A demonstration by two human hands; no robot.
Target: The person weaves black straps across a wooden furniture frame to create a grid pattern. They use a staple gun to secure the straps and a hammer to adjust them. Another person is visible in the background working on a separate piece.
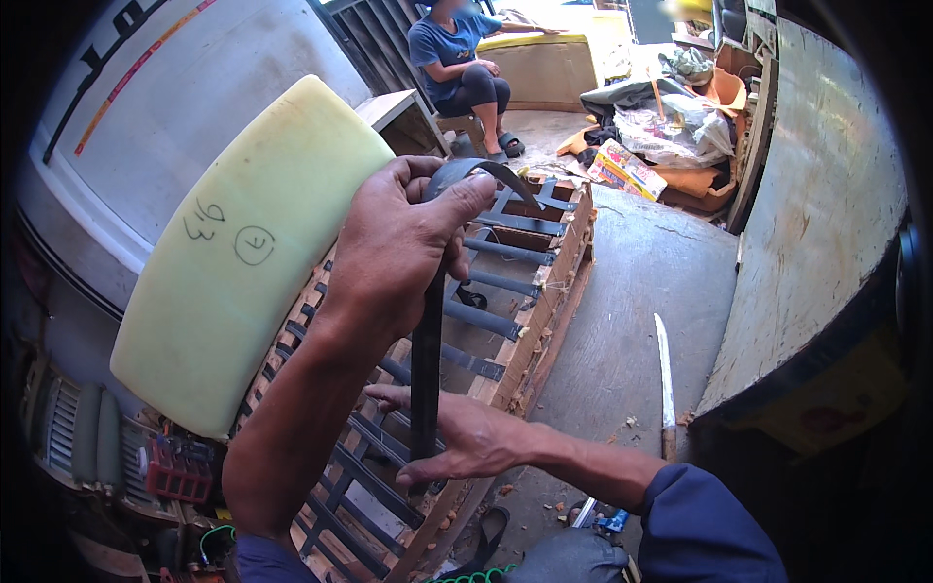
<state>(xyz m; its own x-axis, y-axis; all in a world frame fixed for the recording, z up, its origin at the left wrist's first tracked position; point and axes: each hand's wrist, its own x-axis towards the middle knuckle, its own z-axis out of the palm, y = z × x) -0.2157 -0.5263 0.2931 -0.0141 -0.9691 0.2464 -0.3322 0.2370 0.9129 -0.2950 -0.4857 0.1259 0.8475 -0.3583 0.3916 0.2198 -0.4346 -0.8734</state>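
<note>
Gripping strap (pixel 425 369): left hand (pixel 394 238); right hand (pixel 471 437) spread (webbed frame (pixel 546 306) below, grey floor (pixel 622 321) alongside).

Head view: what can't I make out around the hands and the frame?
All in the head view:
Strap, lower end: lost at the right hand's thumb.
Right palm, and whether it touches the strap: the strap crosses in front.
Left hand, palm: hidden by its own back.
Frame, left rail: partly behind the left forearm.
Seated person, head top: cut off by the upper edge.
</note>
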